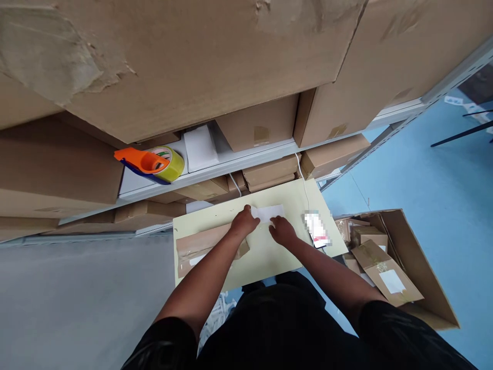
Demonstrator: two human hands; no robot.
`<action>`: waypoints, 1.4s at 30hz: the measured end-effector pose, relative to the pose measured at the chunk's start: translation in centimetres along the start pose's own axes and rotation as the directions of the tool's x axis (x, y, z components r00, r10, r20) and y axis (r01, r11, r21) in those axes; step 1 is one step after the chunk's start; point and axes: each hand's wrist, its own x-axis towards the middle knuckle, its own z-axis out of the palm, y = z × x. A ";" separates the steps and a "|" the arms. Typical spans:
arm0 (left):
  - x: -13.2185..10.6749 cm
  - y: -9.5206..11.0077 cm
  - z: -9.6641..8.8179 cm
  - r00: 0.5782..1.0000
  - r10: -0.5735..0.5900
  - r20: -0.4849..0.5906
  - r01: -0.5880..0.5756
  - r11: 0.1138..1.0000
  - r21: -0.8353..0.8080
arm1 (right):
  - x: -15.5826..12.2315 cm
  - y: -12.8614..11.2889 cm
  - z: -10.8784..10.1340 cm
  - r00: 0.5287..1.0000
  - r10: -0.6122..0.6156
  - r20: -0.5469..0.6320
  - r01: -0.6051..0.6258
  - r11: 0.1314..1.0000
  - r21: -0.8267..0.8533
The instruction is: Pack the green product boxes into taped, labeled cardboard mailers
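1. The pale desk (269, 257), at the centre of the frame, offers a flat surface; working low over it should stop the thin sheet from sagging or curling.
2. The cardboard package (204, 239) lies on the left part of the desk, partly behind the left forearm. It is best to keep the sheet clear of its raised edge, which could crease it.
3. The left hand (245, 223) seems to pinch the sheet's left end. The right hand (283, 231) has curled fingers at the lower edge, towards the right; whether that grip is closed on the paper, I cannot tell. A light hold, with even, gentle tension between both hands, would suit it and avoid tearing.
4. The white paper (270, 211) is between the hands, near the desk's upper edge, just right of the frame's centre. Its long axis runs left to right, rising very slightly towards the right. The free right end points to the right of the frame; no print is legible to tell which way up it reads.
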 end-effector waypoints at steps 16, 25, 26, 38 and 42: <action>3.6 0.1 -2.1 0.992 -0.127 0.026 0.122 0.982 0.144 | 6.3 -2.1 3.2 0.987 -0.049 0.152 0.097 0.942 -0.322; -1.3 -1.7 -5.3 0.994 -0.107 -0.032 0.110 0.988 0.110 | 5.6 -2.0 2.9 0.983 -0.079 0.168 0.130 0.938 -0.320; -2.3 -1.9 -5.8 0.995 -0.074 -0.064 0.079 0.993 0.083 | 5.6 -2.0 2.8 0.982 -0.080 0.173 0.133 0.938 -0.320; -14.2 -6.6 -6.5 0.934 -0.104 -0.343 -0.167 0.720 -0.674 | -2.4 -7.4 -1.8 0.874 -0.347 -0.341 0.326 0.938 -0.119; -17.7 -7.7 -5.6 0.952 0.048 -0.303 -0.281 0.530 -0.800 | -6.2 -12.5 -1.7 0.826 -0.434 -0.359 0.493 0.866 0.087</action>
